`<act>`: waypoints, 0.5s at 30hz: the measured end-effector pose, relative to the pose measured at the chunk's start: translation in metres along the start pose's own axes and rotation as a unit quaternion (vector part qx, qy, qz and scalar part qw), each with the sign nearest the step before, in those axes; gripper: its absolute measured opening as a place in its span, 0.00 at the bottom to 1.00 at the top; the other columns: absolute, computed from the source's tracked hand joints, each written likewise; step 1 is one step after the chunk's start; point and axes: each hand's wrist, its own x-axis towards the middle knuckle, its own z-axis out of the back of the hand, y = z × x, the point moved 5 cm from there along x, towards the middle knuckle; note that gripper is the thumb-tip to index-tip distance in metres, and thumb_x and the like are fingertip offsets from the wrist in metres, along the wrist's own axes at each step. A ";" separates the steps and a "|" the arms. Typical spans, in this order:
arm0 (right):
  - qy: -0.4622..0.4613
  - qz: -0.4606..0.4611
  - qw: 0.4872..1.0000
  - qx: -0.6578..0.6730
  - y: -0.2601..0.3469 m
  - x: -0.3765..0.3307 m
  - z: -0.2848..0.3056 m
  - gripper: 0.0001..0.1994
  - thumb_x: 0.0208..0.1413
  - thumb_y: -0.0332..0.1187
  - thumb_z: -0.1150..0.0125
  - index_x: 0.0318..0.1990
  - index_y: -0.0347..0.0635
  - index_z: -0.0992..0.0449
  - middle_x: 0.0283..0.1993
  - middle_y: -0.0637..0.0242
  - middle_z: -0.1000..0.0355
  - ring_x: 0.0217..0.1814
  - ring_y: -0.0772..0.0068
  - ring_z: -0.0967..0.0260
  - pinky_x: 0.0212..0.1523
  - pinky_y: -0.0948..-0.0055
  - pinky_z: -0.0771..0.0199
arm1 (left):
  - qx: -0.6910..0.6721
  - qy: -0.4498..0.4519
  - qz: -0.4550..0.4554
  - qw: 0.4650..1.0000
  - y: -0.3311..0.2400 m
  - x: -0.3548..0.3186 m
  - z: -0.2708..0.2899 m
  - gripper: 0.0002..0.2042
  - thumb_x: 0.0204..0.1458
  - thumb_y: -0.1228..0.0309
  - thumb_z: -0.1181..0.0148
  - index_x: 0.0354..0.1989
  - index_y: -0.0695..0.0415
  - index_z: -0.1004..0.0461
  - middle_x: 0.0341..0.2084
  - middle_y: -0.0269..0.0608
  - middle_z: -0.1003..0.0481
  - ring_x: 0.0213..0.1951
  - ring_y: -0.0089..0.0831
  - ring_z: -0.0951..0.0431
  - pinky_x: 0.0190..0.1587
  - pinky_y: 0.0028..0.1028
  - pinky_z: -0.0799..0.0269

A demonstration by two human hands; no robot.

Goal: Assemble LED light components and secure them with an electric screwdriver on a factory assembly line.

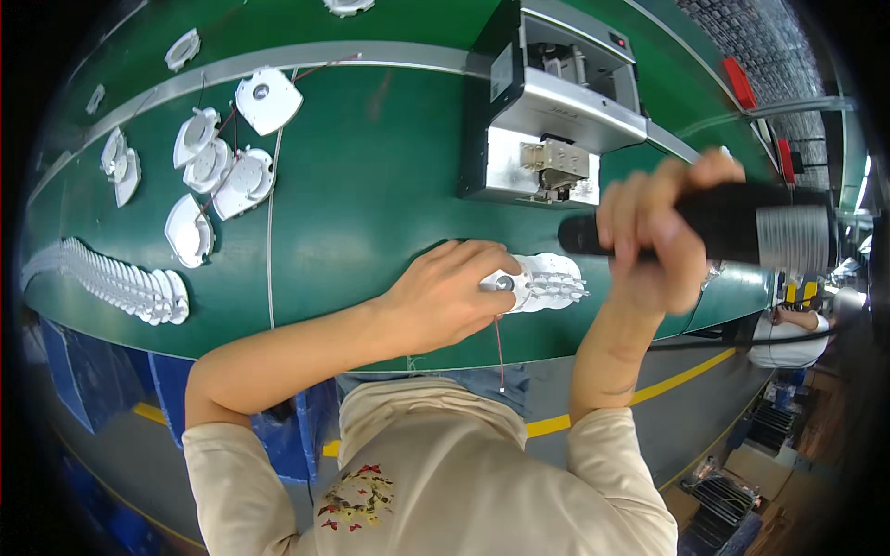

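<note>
My left hand point(454, 287) rests on the green bench with its fingers curled round a white plastic housing point(494, 281). A round hole shows in this housing, and a thin red wire point(501, 352) hangs from it over the bench edge. Against its right side lies an overlapping row of similar white parts point(554, 283). Raised to the right, my right hand point(656, 227) grips a thick black electric screwdriver point(742, 222). Its narrower end points left, above the bench and apart from the housing; its bit cannot be made out.
A silver and black screw feeder point(556, 111) stands at the back, right of centre. Several white housings with wires point(246, 181) lie at the left, beside a long curved stack of white parts point(120, 283). Blue bins point(83, 371) stand below the left edge. Another person point(788, 338) is at far right.
</note>
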 end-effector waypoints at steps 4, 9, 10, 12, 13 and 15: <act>-0.027 -0.013 0.999 -0.015 0.015 -0.042 -0.008 0.20 0.46 0.22 0.41 0.45 0.43 0.41 0.18 0.68 0.40 0.13 0.76 0.44 0.15 0.74 0.39 | -0.020 -0.008 0.001 1.000 -0.001 0.002 0.002 0.08 0.37 0.73 0.34 0.28 0.53 0.24 0.43 0.36 0.29 0.49 0.38 0.27 0.44 0.35 0.29; -0.048 -0.041 0.998 -0.018 0.008 -0.059 -0.006 0.21 0.44 0.21 0.39 0.44 0.44 0.41 0.19 0.68 0.39 0.14 0.76 0.44 0.17 0.73 0.38 | -0.006 0.000 0.000 1.000 0.001 0.000 0.002 0.08 0.37 0.73 0.34 0.28 0.54 0.23 0.43 0.37 0.30 0.48 0.38 0.27 0.44 0.35 0.28; -0.055 -0.047 0.997 -0.026 0.006 -0.060 -0.007 0.20 0.44 0.21 0.38 0.43 0.44 0.41 0.20 0.68 0.39 0.14 0.76 0.44 0.18 0.72 0.38 | -0.006 0.001 0.002 1.000 0.002 0.000 0.002 0.08 0.37 0.73 0.34 0.28 0.54 0.23 0.43 0.37 0.30 0.48 0.38 0.27 0.44 0.35 0.28; -0.050 -0.047 0.997 -0.047 0.010 -0.063 -0.011 0.20 0.45 0.21 0.37 0.42 0.44 0.41 0.20 0.67 0.38 0.15 0.76 0.43 0.19 0.72 0.37 | -0.010 0.000 -0.007 1.000 0.000 0.003 0.002 0.09 0.36 0.74 0.35 0.29 0.54 0.22 0.44 0.37 0.30 0.48 0.39 0.27 0.43 0.35 0.28; -0.043 -0.048 0.996 -0.066 0.013 -0.065 -0.013 0.20 0.46 0.21 0.36 0.41 0.44 0.41 0.21 0.67 0.38 0.16 0.75 0.43 0.20 0.71 0.36 | -0.011 0.001 -0.008 1.000 -0.001 0.005 0.004 0.09 0.36 0.74 0.35 0.29 0.54 0.22 0.44 0.37 0.30 0.48 0.39 0.27 0.43 0.35 0.28; -0.026 -0.049 0.996 -0.074 0.014 -0.067 -0.015 0.19 0.47 0.21 0.36 0.41 0.43 0.41 0.22 0.67 0.37 0.18 0.74 0.41 0.21 0.71 0.35 | -0.017 0.024 0.000 1.000 -0.003 0.006 0.005 0.10 0.34 0.75 0.35 0.29 0.54 0.22 0.44 0.39 0.30 0.47 0.40 0.27 0.43 0.35 0.27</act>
